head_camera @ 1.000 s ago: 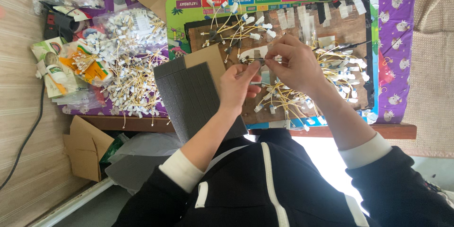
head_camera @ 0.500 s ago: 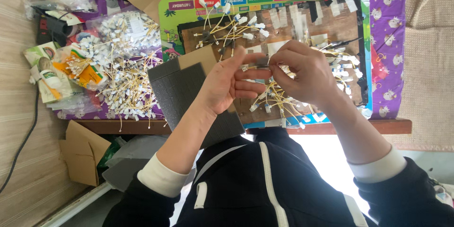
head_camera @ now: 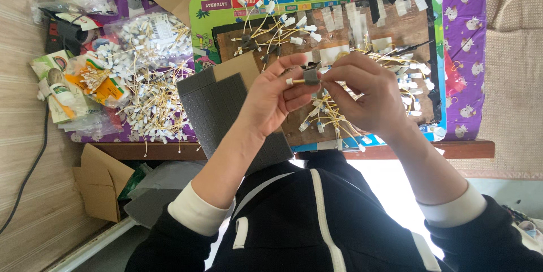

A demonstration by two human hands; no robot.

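Your left hand (head_camera: 271,99) pinches a short yellow wire (head_camera: 296,81) between thumb and fingertips, and your right hand (head_camera: 362,93) pinches a small grey foam square (head_camera: 310,75) against its end. Both sit between your hands, held above the brown board (head_camera: 396,34), near the grey foam sheet (head_camera: 218,108).

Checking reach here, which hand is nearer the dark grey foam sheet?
Left. The left hand is right beside the dark grey foam sheet; the right hand is farther off.
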